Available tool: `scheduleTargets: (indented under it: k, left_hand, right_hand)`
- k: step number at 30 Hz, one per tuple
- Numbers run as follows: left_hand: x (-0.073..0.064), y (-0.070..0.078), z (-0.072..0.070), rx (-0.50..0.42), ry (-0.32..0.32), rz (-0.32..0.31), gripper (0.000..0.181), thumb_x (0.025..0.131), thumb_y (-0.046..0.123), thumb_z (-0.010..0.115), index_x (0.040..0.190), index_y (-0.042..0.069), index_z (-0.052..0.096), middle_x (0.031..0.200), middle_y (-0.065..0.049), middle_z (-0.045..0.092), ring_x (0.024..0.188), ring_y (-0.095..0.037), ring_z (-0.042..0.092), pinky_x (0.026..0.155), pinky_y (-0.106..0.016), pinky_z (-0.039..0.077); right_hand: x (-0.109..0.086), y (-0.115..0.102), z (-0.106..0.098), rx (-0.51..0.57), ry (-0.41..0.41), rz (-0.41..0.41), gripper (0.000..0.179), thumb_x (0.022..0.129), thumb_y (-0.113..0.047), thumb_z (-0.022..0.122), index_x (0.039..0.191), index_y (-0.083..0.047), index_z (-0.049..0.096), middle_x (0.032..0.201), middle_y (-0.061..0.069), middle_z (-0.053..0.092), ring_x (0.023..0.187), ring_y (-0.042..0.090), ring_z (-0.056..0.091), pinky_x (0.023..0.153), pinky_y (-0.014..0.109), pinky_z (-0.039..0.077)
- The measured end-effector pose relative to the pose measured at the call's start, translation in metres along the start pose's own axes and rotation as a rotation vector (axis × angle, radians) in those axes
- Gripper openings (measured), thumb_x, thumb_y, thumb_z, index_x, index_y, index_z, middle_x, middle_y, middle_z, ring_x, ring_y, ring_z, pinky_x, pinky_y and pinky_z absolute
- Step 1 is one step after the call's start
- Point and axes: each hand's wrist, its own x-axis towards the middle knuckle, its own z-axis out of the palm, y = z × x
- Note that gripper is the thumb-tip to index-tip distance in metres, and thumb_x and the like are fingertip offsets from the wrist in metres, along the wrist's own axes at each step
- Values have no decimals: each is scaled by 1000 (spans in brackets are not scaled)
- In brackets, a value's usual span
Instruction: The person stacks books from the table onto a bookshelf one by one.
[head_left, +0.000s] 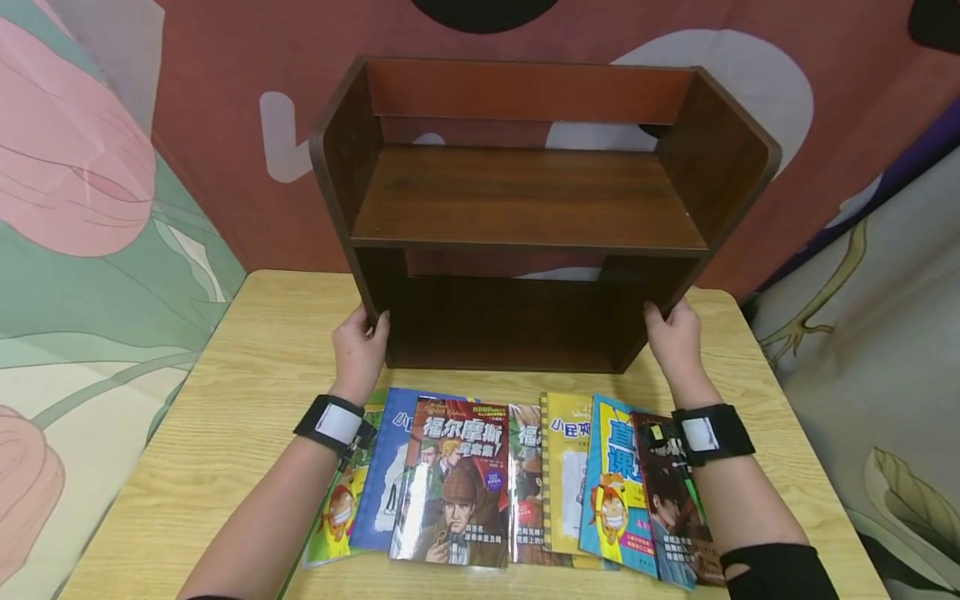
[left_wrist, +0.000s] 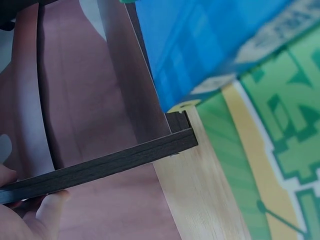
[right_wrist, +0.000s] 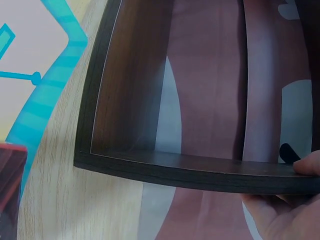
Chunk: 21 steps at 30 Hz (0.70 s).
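A dark brown two-tier wooden bookshelf [head_left: 525, 196] stands at the back of the table, its tiers bare. My left hand [head_left: 358, 354] grips the edge of its left side panel low down, the thumb on the inner side. On the opposite panel, my right hand [head_left: 677, 350] holds the edge the same way. In the left wrist view, the left hand [left_wrist: 37, 215] pinches the dark board between thumb and fingers. The right wrist view shows the right hand [right_wrist: 290, 210] around the other side board [right_wrist: 200, 180]. Fingers behind the panels are partly hidden.
Several books lie overlapping in front of the shelf, among them a Sherlock-style red comic [head_left: 453, 492], a blue book [head_left: 378, 487], a yellow spiral-bound book [head_left: 562, 500] and a dark book [head_left: 675, 508]. The light wood table [head_left: 195, 417] meets a red patterned cloth [head_left: 247, 217] behind.
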Motion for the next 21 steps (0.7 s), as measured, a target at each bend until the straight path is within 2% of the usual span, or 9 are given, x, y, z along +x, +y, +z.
scheduleTargets:
  k: [5,11,21]
  left_hand:
    - [2,0,0,-4,5,21,23,93,15,60,109,0,66,108,-18,69,103,-29,66,85,-44,54]
    - [2,2,1,-23,-4,29,24,93,15,60,111,0,66,110,-19,68,105,-30,65,85,-44,54]
    - [3,5,0,-42,-8,6,23,93,14,60,112,2,66,112,-18,68,106,-29,64,83,-43,54]
  right_hand:
    - [1,0,-1,-2,-19,-3,32,97,-23,46,107,6,55,86,18,57,75,21,49,60,21,37]
    - [2,3,-1,22,-8,4,32,96,-22,47,107,7,55,92,20,59,81,23,50,66,22,38]
    - [4,2,-1,26,-7,-5,30,96,-22,47,105,6,54,86,16,55,80,23,47,66,25,37]
